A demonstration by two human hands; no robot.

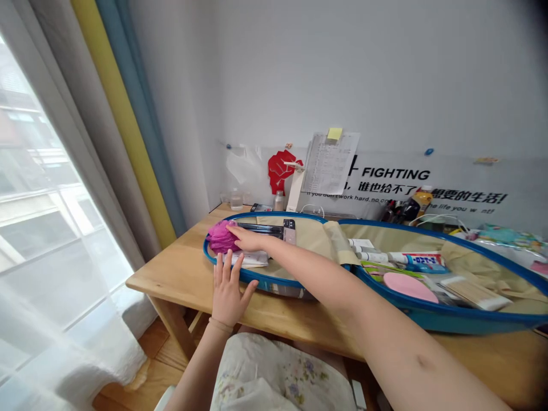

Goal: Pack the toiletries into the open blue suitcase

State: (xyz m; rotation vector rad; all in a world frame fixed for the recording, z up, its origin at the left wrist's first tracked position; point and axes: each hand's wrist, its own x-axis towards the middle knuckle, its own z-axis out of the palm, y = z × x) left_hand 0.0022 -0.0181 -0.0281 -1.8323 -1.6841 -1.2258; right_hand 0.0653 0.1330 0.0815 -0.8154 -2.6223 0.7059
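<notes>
A blue open case with a beige lining lies across the wooden table. My right hand reaches into its left half, fingers stretched out flat against a pink fluffy ball. My left hand rests open on the case's near rim, fingers spread, next to a flat white packet. A dark flat item and a small pink bottle lie just beyond my right hand.
The case's right half holds a toothpaste tube, a pink round pad and a box of cotton swabs. Bottles, cables and a pinned paper line the wall. A curtained window is at left. Floral fabric covers my lap.
</notes>
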